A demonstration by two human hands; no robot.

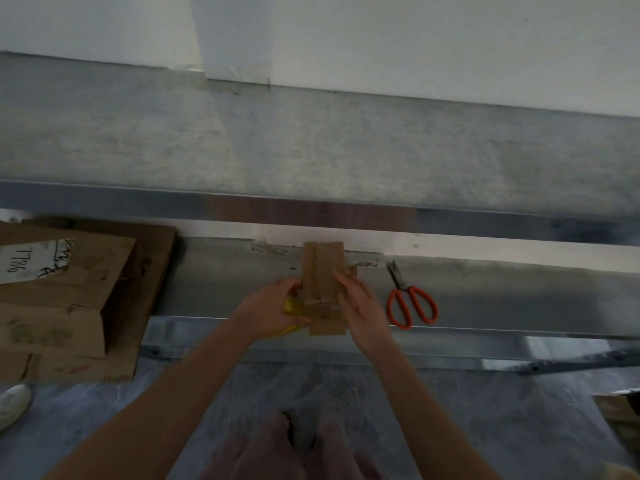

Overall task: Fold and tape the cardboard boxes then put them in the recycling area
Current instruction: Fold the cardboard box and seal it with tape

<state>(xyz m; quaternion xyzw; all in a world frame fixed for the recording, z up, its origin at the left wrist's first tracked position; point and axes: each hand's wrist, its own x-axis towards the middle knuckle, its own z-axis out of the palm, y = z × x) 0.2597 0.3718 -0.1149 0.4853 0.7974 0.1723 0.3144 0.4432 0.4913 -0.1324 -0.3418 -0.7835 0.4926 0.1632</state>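
Note:
A small folded cardboard box lies on the metal shelf right in front of me, brown tape running along its top. My left hand rests against the box's left side and grips a yellow tape roll, mostly hidden under the palm. My right hand lies flat on the box's right side, fingers spread and pressing on the cardboard.
Orange-handled scissors lie on the shelf just right of my right hand. A stack of flattened cardboard boxes sits at the left. More cardboard shows at the lower right. A white shoe is at the lower left on the floor.

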